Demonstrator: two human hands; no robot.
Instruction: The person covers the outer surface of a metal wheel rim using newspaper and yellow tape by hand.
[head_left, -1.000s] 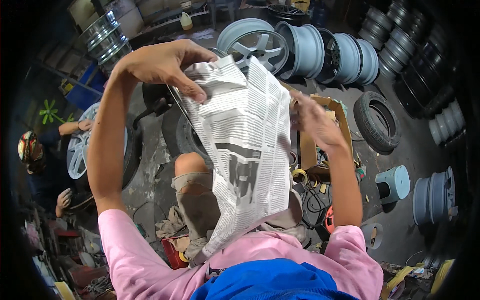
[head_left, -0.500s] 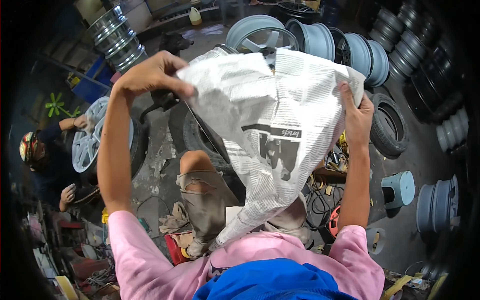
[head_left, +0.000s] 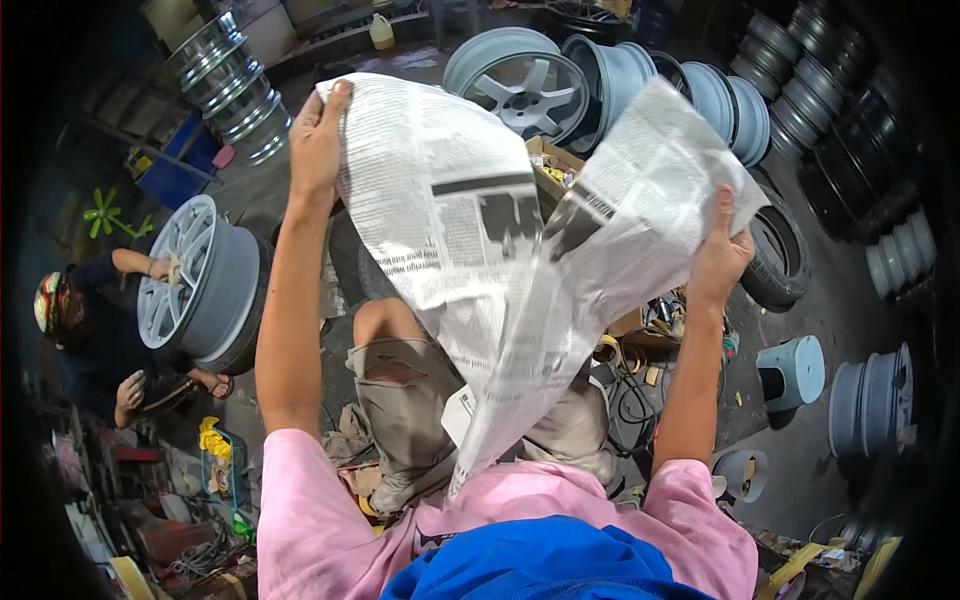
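A crumpled sheet of newspaper point(head_left: 410, 170) spans the space between my hands, above my knees. Its upper left corner is pinched in my left hand point(head_left: 317, 145), thumb on top. Lower down, my right hand point(head_left: 720, 255) grips the right edge with the thumb against the paper. A deep V-shaped gap parts the sheet from its top edge; whether this is a tear or a fold, I cannot tell. Below, the paper narrows to a point near my lap. It hides part of my legs and the floor between them.
Grey wheel rims point(head_left: 530, 95) line the floor ahead, with a cardboard box point(head_left: 555, 165) before them. At the right are a tyre point(head_left: 785, 250) and a pale blue stool point(head_left: 795, 372). To the left, another person's gloved hand point(head_left: 172, 270) touches a silver rim point(head_left: 215, 290).
The gap in the newspaper has widened, and its two halves are spread apart. My left hand has moved up and its grip now shows upright; my right hand has dropped slightly.
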